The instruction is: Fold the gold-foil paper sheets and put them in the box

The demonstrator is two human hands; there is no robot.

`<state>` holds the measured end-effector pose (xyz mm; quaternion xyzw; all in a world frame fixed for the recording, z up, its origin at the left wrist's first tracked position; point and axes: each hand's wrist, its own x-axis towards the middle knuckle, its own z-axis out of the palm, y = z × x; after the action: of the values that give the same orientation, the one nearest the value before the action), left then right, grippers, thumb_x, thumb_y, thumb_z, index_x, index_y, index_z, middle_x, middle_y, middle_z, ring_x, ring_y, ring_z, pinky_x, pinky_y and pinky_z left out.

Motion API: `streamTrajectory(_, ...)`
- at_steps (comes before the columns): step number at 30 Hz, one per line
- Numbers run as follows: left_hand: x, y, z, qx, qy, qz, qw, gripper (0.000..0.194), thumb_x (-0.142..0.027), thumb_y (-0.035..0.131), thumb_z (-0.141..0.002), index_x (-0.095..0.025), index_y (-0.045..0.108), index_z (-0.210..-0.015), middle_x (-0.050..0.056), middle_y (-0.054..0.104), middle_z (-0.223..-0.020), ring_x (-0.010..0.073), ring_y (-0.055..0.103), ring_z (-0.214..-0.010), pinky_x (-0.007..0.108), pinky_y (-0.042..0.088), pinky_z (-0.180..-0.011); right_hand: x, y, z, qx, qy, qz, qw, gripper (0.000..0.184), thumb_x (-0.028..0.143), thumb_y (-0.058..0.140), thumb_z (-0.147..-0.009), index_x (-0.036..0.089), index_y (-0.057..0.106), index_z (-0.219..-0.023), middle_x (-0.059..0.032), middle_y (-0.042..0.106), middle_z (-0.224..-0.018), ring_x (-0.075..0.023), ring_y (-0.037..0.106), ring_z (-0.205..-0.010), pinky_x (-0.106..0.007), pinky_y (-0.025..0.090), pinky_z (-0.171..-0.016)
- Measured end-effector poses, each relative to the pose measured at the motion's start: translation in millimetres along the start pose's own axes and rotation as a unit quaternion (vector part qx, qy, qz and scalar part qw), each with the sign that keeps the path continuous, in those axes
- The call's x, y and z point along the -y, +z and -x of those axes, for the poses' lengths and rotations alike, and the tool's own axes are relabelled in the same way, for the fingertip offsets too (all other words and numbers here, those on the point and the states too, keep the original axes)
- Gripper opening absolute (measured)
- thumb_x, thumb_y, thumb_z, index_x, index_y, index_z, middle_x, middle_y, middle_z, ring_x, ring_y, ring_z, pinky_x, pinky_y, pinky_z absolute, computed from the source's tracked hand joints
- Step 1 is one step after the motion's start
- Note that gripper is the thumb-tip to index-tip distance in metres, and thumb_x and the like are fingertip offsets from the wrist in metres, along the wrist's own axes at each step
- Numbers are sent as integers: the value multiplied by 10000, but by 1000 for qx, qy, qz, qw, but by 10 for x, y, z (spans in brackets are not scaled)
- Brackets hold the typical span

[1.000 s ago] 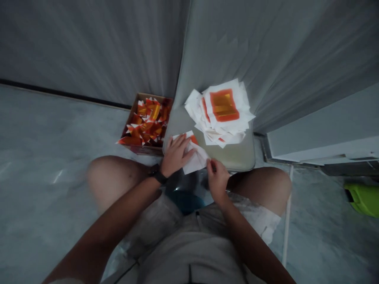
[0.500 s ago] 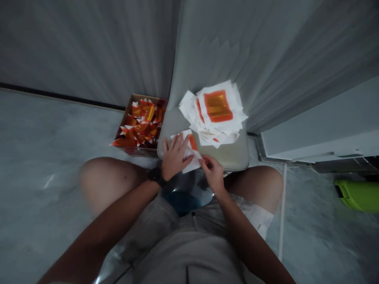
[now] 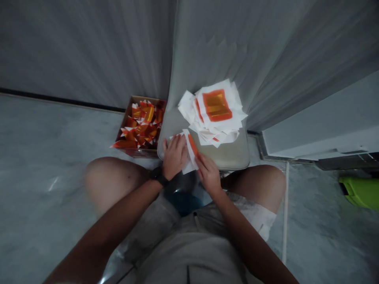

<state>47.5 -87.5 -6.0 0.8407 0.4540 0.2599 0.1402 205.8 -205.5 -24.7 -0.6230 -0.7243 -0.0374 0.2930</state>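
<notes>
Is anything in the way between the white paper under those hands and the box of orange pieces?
Yes: the left hand, spread flat on the white paper, lies on the box's side of it. Beyond that, the edge of the seat runs between the paper and the box; nothing else shows.

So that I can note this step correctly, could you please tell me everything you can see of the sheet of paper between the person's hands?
The white paper sheet looks folded, with an orange band running along one edge. It lies slanted over a pale padded seat, beside a stack of similar sheets. The left hand presses flat on it, while the right hand holds its edge near the band.
</notes>
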Motion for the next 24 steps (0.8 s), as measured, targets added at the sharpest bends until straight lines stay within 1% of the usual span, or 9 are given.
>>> streamTrajectory(2, 2, -10, -9, -11, -9, 2, 1000, 584, -385, 328, -1052, -140, 355, -1580, 175, 487, -1567, 296, 422, -1481, 567, 190, -1261, -24, 0, 7, 18, -25, -5, 1000, 383, 262, 547, -1007, 182, 658, -1365, -149, 627, -1438, -295, 557, -1357, -476, 468, -1126)
streamTrajectory(4, 3, -16, -14, -10, -11, -18, 1000, 675, -470, 416, -1027, -131, 320, -1603, 207, 405, -1615, 335, 365, -1514, 591, 216, -1246, -23, -24, 7, 36, -33, -9, 999, 383, 319, 580, -1007, 163, 663, -1347, -155, 630, -1435, -304, 549, -1362, -494, 452, -1132)
streamTrajectory(6, 4, -14, -13, 6, 2, -44, 999, 668, -482, 485, -1002, -190, 370, -1593, 190, 334, -1658, 371, 301, -1542, 629, 221, -1230, -4, -60, -14, 51, -26, -20, 998, 358, 335, 558, -1024, 172, 678, -1318, -141, 645, -1419, -295, 557, -1351, -494, 441, -1131)
streamTrajectory(8, 11, -8, -11, 29, 35, -57, 997, 543, -414, 480, -1015, -270, 472, -1538, 130, 362, -1657, 368, 290, -1548, 663, 178, -1236, 21, -85, -86, 51, 10, -34, 998, 325, 306, 504, -1045, 194, 698, -1280, -123, 685, -1359, -272, 600, -1288, -467, 452, -1108)
streamTrajectory(10, 32, -1, -15, 47, 73, -54, 995, 464, -335, 437, -1033, -295, 540, -1483, 88, 467, -1600, 334, 339, -1531, 673, 116, -1254, 39, -80, -238, 44, 67, -44, 996, 324, 278, 480, -1044, 197, 705, -1263, -125, 718, -1279, -260, 644, -1199, -433, 474, -1065)
streamTrajectory(13, 103, 1, -55, 61, 106, -34, 992, 471, -295, 431, -1028, -246, 541, -1484, 93, 572, -1511, 295, 437, -1479, 656, 100, -1275, 49, -16, -613, 67, 150, -55, 985, 303, 289, 537, -1000, 171, 712, -1218, -143, 753, -1118, -261, 691, -1028, -378, 519, -934)
streamTrajectory(16, 201, -12, -122, 67, 126, -20, 990, 518, -318, 484, -1002, -209, 517, -1507, 121, 577, -1502, 291, 479, -1453, 622, 157, -1283, 43, 78, -1024, 100, 233, -70, 965, 229, 296, 571, -967, 173, 729, -1077, -104, 764, -934, -229, 699, -846, -316, 513, -778)
streamTrajectory(20, 269, -41, -168, 74, 143, -20, 987, 540, -336, 461, -1017, -182, 479, -1534, 132, 542, -1533, 271, 471, -1464, 571, 172, -1298, 7, 187, -1332, 117, 313, -69, 940, 155, 250, 618, -910, 173, 729, -986, -86, 766, -898, -222, 706, -839, -307, 495, -758)
streamTrajectory(24, 248, -77, -145, 84, 133, -28, 987, 531, -313, 402, -1039, -174, 452, -1550, 113, 502, -1570, 256, 407, -1506, 547, 148, -1307, -54, 256, -1358, 106, 343, -81, 930, 178, 263, 664, -891, 161, 726, -1023, -101, 775, -944, -226, 713, -876, -323, 502, -799)
